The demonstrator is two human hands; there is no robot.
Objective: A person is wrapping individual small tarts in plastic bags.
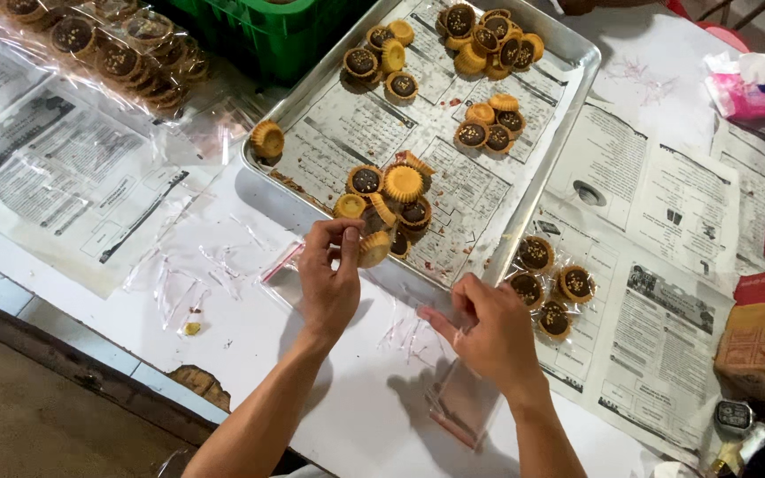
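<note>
The left hand (pixel 329 281) is partly closed: thumb and fingertips pinch a small round golden pastry tart (pixel 374 249) at the near rim of the tray. The wrist is raised, the fingers point away from the body, and the forearm runs up from the lower frame edge. The tart sits just outside the tray's near edge, touching the cluster of chocolate-filled tarts (pixel 389 196) piled at that corner.

The right hand (pixel 491 335) is loosely curled, grasping the upper end of a small clear plastic bag with a red strip (pixel 460 405). The bag lies flat on the white table (pixel 250 336), below the hand. The knuckles face up and the thumb points toward the left hand.

The rectangular metal tray lined with newspaper (pixel 524 186) holds further tart groups toward its far end. Four bagged tarts (pixel 549 285) lie on newspaper just right of the tray. A wrapped stack of tarts (pixel 121 53) rests at the far left, beside a green plastic crate (pixel 267 35). A pink packet (pixel 750 88) lies at the far right.
</note>
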